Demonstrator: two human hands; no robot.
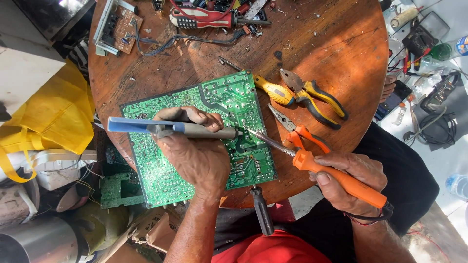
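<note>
- Near right, the right hand (353, 178) grips an orange iron (336, 178), its tip on the green board (195, 136).
- Left hand (195, 151) clasps a blue pump (165, 127), its nozzle at that joint: desoldering, I judge.
- Next calls for steady tips.
- Far: pliers (314, 97) on the table (331, 44).

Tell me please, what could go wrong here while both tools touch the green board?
1. The soldering iron in the right hand meets the pump tip on the board; a slip might bridge nearby joints.
2. The left hand rests on the board close to the hot tip, so a burn seems possible.
3. The board overhangs the table edge and could tilt under pressure.
</note>
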